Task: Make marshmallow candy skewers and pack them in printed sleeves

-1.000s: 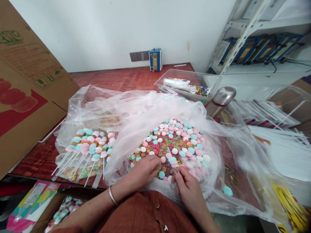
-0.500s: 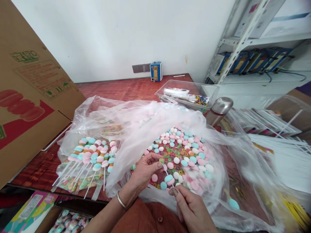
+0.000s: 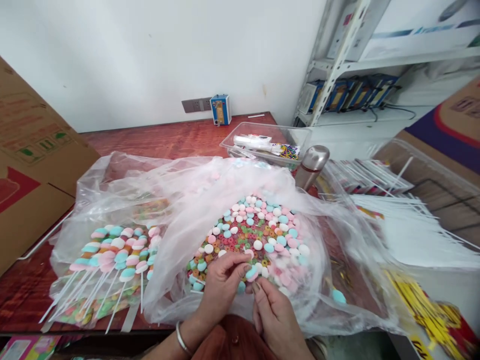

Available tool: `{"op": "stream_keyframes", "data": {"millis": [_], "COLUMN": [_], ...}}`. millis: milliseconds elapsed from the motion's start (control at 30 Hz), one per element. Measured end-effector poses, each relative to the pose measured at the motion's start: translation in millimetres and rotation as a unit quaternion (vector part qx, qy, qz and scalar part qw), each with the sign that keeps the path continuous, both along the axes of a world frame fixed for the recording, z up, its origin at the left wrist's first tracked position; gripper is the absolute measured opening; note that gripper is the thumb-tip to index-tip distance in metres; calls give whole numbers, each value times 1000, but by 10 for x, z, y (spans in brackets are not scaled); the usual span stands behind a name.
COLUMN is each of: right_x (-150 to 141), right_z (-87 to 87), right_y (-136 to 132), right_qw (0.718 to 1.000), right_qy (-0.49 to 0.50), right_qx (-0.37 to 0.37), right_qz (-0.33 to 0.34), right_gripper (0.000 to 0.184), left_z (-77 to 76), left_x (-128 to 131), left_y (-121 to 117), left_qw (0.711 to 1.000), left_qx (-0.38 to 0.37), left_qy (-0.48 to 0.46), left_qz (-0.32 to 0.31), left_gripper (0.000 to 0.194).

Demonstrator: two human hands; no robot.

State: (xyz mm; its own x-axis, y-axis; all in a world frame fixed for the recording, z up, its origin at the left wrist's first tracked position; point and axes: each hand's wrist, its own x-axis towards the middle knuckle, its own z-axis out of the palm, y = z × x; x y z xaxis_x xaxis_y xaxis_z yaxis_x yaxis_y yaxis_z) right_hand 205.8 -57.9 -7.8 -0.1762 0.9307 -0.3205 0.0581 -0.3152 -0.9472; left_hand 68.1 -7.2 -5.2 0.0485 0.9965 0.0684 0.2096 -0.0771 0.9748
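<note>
My right hand (image 3: pixel 275 312) is closed, thumb and finger pinching the lower end of a white stick. A blue-and-pink marshmallow (image 3: pixel 252 273) sits on that stick just above the fingers. My left hand (image 3: pixel 225 281) pinches a pink marshmallow (image 3: pixel 249 254) at the stick's upper end; its fingers partly hide the stick. Beneath both hands lies an opened clear plastic bag (image 3: pixel 176 260) with loose pink, white and blue marshmallows (image 3: pixel 282 219) and small coloured ring candies (image 3: pixel 232 241). To the left, several finished-looking marshmallow skewers (image 3: pixel 107 257) lie side by side on plastic.
A clear tray (image 3: pixel 228 142) with packets and a steel flask (image 3: pixel 313 165) stand behind the bag. At right are white sticks (image 3: pixel 408 230) and yellow ties (image 3: pixel 420 305). A cardboard box (image 3: pixel 37 155) rises at left. Against the wall stands a blue device (image 3: pixel 220 110).
The view has turned right, so things sit further left. My hands have come closer together. A pink marshmallow now shows at my left fingertips, where a green ring candy was.
</note>
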Motion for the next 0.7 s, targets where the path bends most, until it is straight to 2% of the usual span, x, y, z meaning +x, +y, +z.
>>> {"op": "stream_keyframes", "data": {"millis": [100,167,233,333,400,433,567,633,700], "right_x": [8,45,102,220,313,359,506,546,565], "right_z": [-49,-95,-143,-179,-165,-149,-88,-87,-109], "right_y": [58,101,133,149,144,138,114,106,101], "right_qw": [998,996,988,964,954,950,940,939,939], "right_qy": [-2,34,111,193,195,191,185,183,182], "right_qx": [33,30,-14,-75,-80,-79,-85,-83,-80], "right_qz": [-50,-76,-106,-169,-215,-234,-274,-280,-282], "right_gripper": [36,37,38,41,44,45,46,45,45], "left_z": [7,24,39,40,12,-14,-160,-207,-205], "left_x": [30,24,24,76,145,183,303,328,335], "left_y": [-50,-59,-37,92,248,338,646,712,723], "left_qw": [995,989,987,994,991,982,929,915,920], "left_qx": [69,95,81,27,51,79,145,150,139], "left_qy": [35,47,38,25,82,131,290,324,322], "left_qz": [-57,-100,-131,-107,-92,-106,-176,-188,-175], "left_gripper": [18,21,28,42,37,31,25,23,22]}}
